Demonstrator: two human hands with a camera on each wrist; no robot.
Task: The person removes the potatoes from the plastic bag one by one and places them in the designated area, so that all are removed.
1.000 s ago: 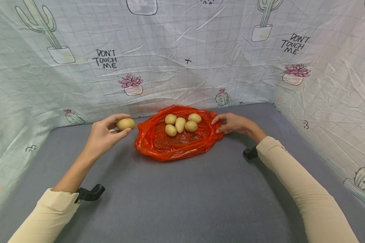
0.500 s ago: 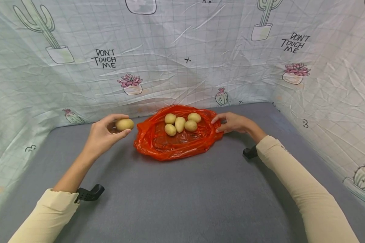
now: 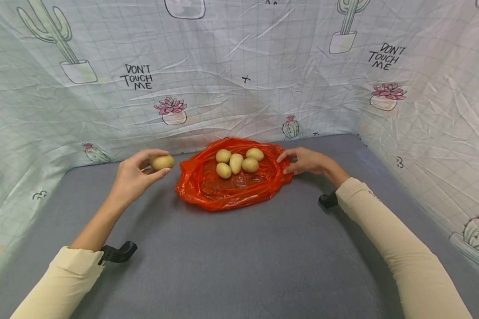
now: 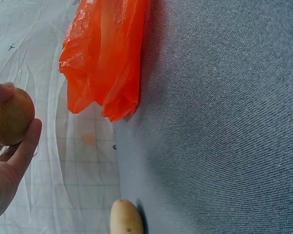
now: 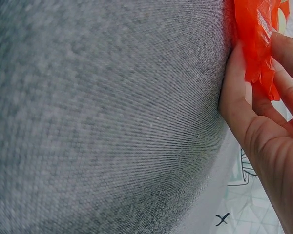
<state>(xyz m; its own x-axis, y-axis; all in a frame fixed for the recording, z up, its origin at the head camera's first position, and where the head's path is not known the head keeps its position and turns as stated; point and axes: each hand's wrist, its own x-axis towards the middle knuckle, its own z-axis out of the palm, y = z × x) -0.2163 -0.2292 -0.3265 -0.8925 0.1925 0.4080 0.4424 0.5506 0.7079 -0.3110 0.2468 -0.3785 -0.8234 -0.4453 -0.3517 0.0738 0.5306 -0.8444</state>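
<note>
My left hand [image 3: 133, 175] pinches a potato [image 3: 162, 162] between thumb and fingers, raised just left of an orange-red plastic bag [image 3: 223, 204]. In the left wrist view the same potato [image 4: 12, 117] sits between the fingertips, apart from the bag [image 4: 102, 58]. The bag lies with its mouth spread wide and its rim rolled outward. Several potatoes [image 3: 236, 163] rest inside, towards the back. At the bag's right end, my right hand [image 3: 309, 161] holds the rim, with the thumb [image 5: 237, 83] on one side of the plastic [image 5: 259, 44] and fingers on the other.
Another potato [image 4: 126, 217] lies on the grey tabletop [image 3: 239, 266], seen in the left wrist view. A white curtain [image 3: 239, 53] printed with cacti hangs close behind the bag and along both sides.
My left hand, still holding the potato, has shifted very slightly left, away from the bag. The right hand, the bag and the potatoes inside have not visibly moved.
</note>
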